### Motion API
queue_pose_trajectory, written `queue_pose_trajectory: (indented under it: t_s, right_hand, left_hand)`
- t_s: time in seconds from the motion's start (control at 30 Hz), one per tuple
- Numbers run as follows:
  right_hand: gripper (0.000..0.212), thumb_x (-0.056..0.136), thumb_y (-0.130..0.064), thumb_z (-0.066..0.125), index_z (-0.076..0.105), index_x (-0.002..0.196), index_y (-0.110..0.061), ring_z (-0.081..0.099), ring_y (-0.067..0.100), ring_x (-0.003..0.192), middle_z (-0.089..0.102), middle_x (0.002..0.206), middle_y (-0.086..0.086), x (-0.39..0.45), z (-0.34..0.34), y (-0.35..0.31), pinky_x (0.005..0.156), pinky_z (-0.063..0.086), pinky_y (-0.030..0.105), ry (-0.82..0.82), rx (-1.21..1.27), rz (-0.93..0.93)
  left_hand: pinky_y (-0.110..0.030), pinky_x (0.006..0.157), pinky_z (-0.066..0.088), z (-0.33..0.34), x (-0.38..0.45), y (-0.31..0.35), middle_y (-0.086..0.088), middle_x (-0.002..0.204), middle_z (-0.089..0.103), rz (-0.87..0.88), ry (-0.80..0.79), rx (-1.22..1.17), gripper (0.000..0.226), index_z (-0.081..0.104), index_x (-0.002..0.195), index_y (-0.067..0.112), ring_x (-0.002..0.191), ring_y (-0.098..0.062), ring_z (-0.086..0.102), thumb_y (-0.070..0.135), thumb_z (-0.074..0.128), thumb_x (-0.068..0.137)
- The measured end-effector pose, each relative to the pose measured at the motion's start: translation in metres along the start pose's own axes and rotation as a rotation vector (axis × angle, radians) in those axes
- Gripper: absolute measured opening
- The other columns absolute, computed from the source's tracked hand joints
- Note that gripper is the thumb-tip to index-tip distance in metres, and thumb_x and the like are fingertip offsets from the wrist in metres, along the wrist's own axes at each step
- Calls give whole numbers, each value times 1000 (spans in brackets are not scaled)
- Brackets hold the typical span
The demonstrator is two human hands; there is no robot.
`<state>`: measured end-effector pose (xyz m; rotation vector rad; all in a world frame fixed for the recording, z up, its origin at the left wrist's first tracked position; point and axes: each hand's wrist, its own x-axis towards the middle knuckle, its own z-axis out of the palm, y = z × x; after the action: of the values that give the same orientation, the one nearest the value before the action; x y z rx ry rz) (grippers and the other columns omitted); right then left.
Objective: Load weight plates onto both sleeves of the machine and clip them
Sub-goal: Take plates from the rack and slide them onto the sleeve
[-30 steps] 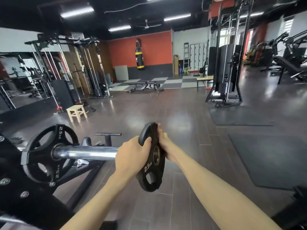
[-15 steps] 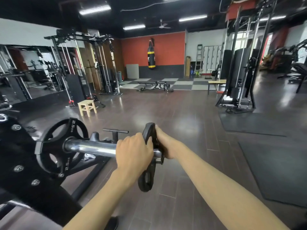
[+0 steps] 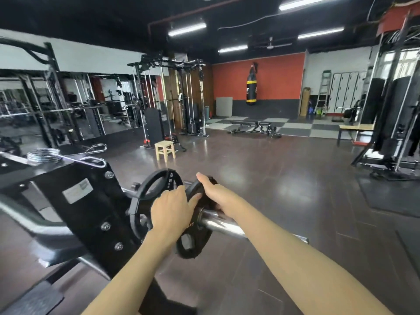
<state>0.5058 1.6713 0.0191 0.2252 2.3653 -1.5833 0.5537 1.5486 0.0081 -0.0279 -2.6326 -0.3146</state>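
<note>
Now both hands clamp a black weight plate on the chrome sleeve.

The left hand and right hand grip the rim of the outer plate, a matte rubber-coated disc with cut-out grip holes, threaded on the smooth, shiny steel sleeve. It sits just beside the inner plate, a matching round disc marked 2.5 kg against the machine's flat black bolted frame. On top of the frame lie two coiled wire spring clips. The floor is dark and glossy.
</note>
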Motion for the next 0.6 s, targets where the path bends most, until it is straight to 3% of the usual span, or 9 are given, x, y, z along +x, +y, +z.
queue_pose_trajectory:
  t_s: [0.07, 0.13, 0.23, 0.33, 0.43, 0.6]
  right_hand:
    - [90, 86, -78, 29, 50, 143, -12, 54, 31, 126, 54, 144, 14, 13, 19, -12, 111, 39, 45, 12, 11, -22]
    - [82, 94, -67, 23, 47, 145, -8, 51, 32, 128, 51, 145, 16, 24, 37, -22, 109, 39, 41, 53, 2, -33]
    - [69, 102, -54, 18, 46, 139, -4, 51, 31, 116, 52, 137, 18, 37, 48, -35, 92, 36, 36, 99, 10, -20]
    - [60, 104, -48, 16, 48, 129, -3, 47, 29, 106, 53, 126, 18, 44, 48, -39, 92, 34, 38, 129, 72, 19]
    - [66, 104, -48, 15, 42, 144, -4, 47, 32, 123, 49, 137, 21, 47, 54, -43, 102, 35, 41, 135, 119, 49]
    - [61, 104, -46, 16, 41, 143, -6, 46, 29, 116, 48, 143, 19, 56, 69, -55, 93, 34, 38, 120, 117, 32]
  left_hand:
    - [-38, 71, 55, 1, 5, -20, 2, 80, 64, -24, 41, -47, 51, 54, 82, 18, 80, -21, 63, 67, 43, 94]
    - [-36, 79, 52, 0, 4, -40, 5, 88, 62, -42, 121, -87, 52, 56, 88, 20, 91, -21, 61, 70, 44, 91]
    - [-43, 107, 37, -2, 2, -65, 1, 133, 54, -75, 185, -78, 68, 55, 127, 23, 130, -23, 43, 76, 45, 86]
    - [-54, 120, 13, -2, 9, -79, -4, 164, 19, -118, 46, -105, 91, 31, 151, 27, 153, -28, 8, 85, 37, 81]
    - [-61, 118, 24, 1, 16, -84, -4, 165, 19, -182, -95, -349, 107, 18, 157, 27, 152, -32, 15, 91, 37, 73]
    - [-55, 117, 30, 0, 14, -90, -5, 165, 16, -154, -150, -308, 110, 3, 160, 22, 152, -29, 15, 80, 49, 80]
